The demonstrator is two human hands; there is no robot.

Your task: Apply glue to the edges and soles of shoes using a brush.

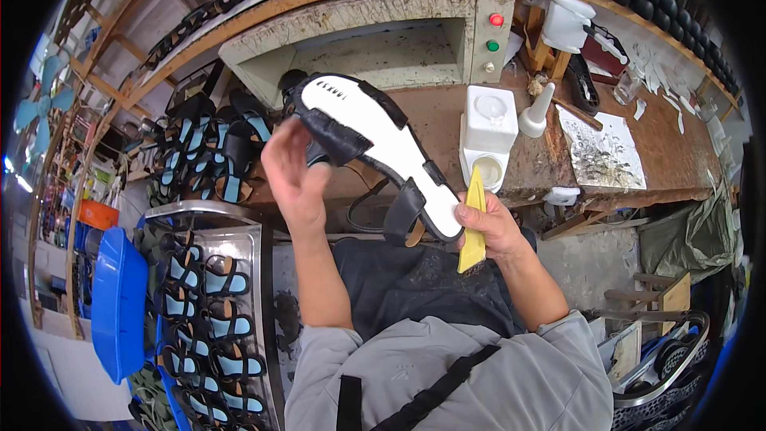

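A black-strapped sandal [391, 134] with a white insole is held up at a slant before me, toe to the upper left. My left hand [294, 179] is at its toe end, fingers curled at the wide front strap [339, 137] and partly hidden and blurred. At the heel, my right hand [499, 225] pinches the sole's edge, thumb on top. That same hand also holds a flat yellow brush [474, 231], its narrow end up and dark bristles down. Just beyond the brush stands a white pot [488, 124] with a small round cup at its front.
A box-like machine [359, 48] with red and green buttons stands behind the workbench [670, 144]. A white nozzle bottle [538, 112] and a stained paper sheet [602, 148] are to the right. Several sandals lie on a metal rack [259, 271] at left, beside a blue basin [120, 303].
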